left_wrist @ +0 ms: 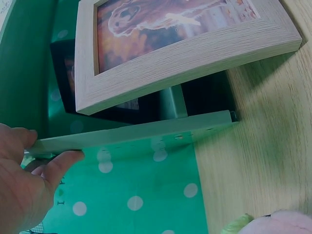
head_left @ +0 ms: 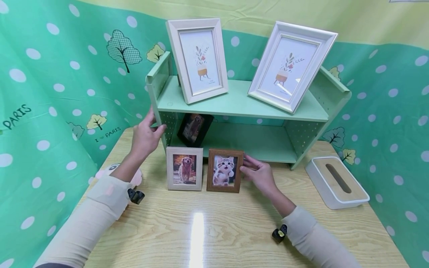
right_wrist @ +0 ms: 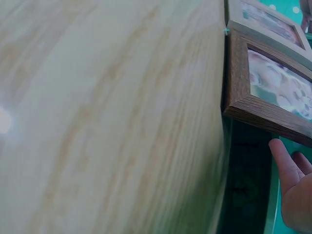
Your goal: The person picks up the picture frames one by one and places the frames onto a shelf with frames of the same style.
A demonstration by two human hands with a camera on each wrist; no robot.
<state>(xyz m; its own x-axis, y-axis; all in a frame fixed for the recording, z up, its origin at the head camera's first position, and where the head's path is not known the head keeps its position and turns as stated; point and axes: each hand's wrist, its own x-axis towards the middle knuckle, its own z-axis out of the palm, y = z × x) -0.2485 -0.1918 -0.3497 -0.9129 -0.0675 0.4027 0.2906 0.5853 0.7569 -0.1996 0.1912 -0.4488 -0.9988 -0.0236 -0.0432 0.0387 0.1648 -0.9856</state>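
Observation:
My left hand (head_left: 144, 136) grips the left side panel of a light green two-tier shelf (head_left: 241, 98), thumb on one face and fingers on the other. My right hand (head_left: 261, 176) is at the right edge of a brown wooden photo frame (head_left: 209, 171) with a kitten picture, its fingers extended; some fingertips are hidden behind the frame. Left of it stands a whitewashed photo frame (head_left: 170, 171) with a dog picture, upright before the shelf. A black photo frame (head_left: 183, 130) leans on the lower tier. In the right wrist view, the thumb (right_wrist: 283, 161) lies by the brown frame's side.
Two larger white frames (head_left: 221, 59) (head_left: 261, 74) with plant prints stand on the shelf's top tier. A white tissue box (head_left: 318, 182) with a wooden lid is at the right of the table (head_left: 161, 230). A pink plush toy (head_left: 136, 178) sits partly behind the left forearm.

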